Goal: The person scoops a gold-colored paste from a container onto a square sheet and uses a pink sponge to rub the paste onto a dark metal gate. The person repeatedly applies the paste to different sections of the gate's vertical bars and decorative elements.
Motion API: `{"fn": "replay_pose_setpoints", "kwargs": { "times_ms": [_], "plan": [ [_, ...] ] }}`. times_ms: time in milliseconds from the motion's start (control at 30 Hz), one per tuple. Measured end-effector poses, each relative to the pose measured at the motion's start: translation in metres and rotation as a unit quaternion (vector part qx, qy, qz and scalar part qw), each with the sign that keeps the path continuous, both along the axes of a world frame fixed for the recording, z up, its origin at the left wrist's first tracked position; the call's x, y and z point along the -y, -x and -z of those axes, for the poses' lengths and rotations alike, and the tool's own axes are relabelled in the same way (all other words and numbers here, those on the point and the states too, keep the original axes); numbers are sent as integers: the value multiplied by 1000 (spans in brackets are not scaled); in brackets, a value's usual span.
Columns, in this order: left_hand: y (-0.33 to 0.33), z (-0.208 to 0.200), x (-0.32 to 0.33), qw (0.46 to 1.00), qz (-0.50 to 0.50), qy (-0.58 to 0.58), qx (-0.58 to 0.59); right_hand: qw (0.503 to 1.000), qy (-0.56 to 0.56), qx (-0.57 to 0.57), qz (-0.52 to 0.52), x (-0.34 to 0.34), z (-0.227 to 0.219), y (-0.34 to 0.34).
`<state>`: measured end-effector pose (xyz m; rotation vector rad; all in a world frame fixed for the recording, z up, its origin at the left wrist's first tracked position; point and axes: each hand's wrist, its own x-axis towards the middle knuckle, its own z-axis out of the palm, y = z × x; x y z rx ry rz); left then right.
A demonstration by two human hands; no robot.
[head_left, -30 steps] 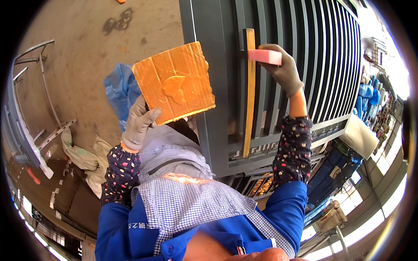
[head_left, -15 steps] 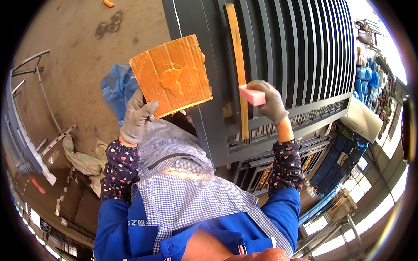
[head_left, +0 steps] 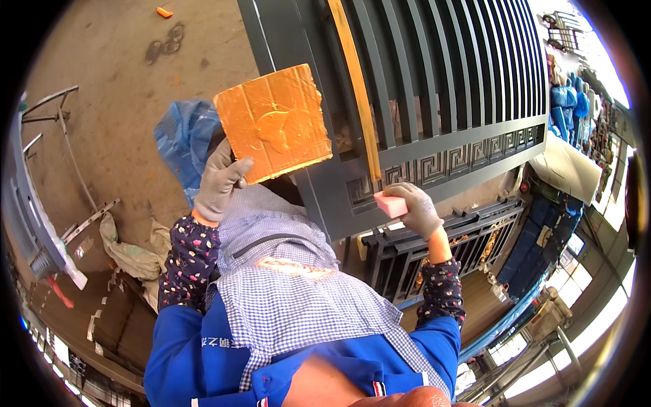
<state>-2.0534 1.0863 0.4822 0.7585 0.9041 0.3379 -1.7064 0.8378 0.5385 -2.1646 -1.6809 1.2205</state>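
Observation:
My left hand (head_left: 224, 180), in a grey glove, grips the lower left corner of a square cardboard piece (head_left: 271, 122). Gold-orange paint coats its face, with a thick wet-looking puddle in the middle. In my gloved right hand (head_left: 415, 209) is a pink sponge block (head_left: 391, 203), held between thumb and fingers near the frame of a dark grey metal gate (head_left: 400, 159). A gold-coloured strip (head_left: 356, 88) runs lengthwise along the gate, beside its bars. The sponge is just below the strip's near end; whether it touches the gate, I cannot tell.
Blue plastic sheeting (head_left: 186, 139) hangs or lies behind my left hand. A second dark gate with gold ornaments (head_left: 444, 247) lies to the right, below the first. Metal stands (head_left: 68, 149) are at the left, and an orange object (head_left: 164, 12) lies on the floor.
My right hand has moved down toward me with the sponge, off the strip's side to below its near end. The cardboard has shifted slightly right.

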Motion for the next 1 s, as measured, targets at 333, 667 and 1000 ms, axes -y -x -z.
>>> {"fn": "replay_pose_setpoints", "kwargs": {
  "times_ms": [333, 667, 1000],
  "plan": [
    [-25, -8, 122, 996, 29, 31, 79, 948, -235, -82, 198, -9, -72, 70],
    [-22, -10, 174, 991, -6, 57, 118, 963, -251, 31, 93, 9, -62, 116],
    [-23, -23, 171, 990, -11, 54, 130, 962, -248, 92, 63, 8, -63, 109]
  ]
}}
